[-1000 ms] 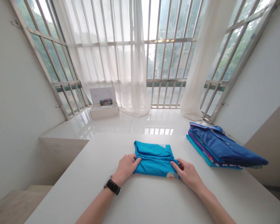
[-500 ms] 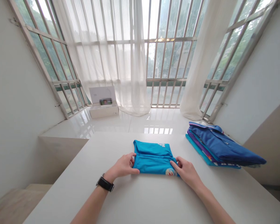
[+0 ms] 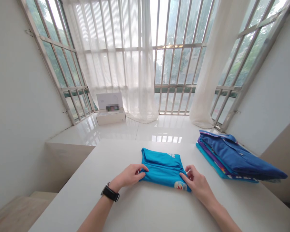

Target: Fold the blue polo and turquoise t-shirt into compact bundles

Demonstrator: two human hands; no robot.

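Observation:
A bright blue T-shirt, folded into a flat rectangle, lies on the white table in front of me. White lettering shows near its far right corner and a round printed badge near its close right corner. My left hand, a black-strapped watch on its wrist, is closed at the shirt's left edge, thumb and index finger on the cloth. At the right edge my right hand grips the fabric; its thumb rests on top, and the index finger is curled and raised beyond the edge. The undersides of both grips are hidden.
A stack of folded clothes, dark blue on top, sits at the table's right side. On the glossy window ledge stands an open white box. Sheer curtains and a barred window rise behind.
The whole view has shifted slightly. My left index finger has moved inward onto the shirt's left edge. My right hand stays at the right edge, and the shirt looks slightly more slanted.

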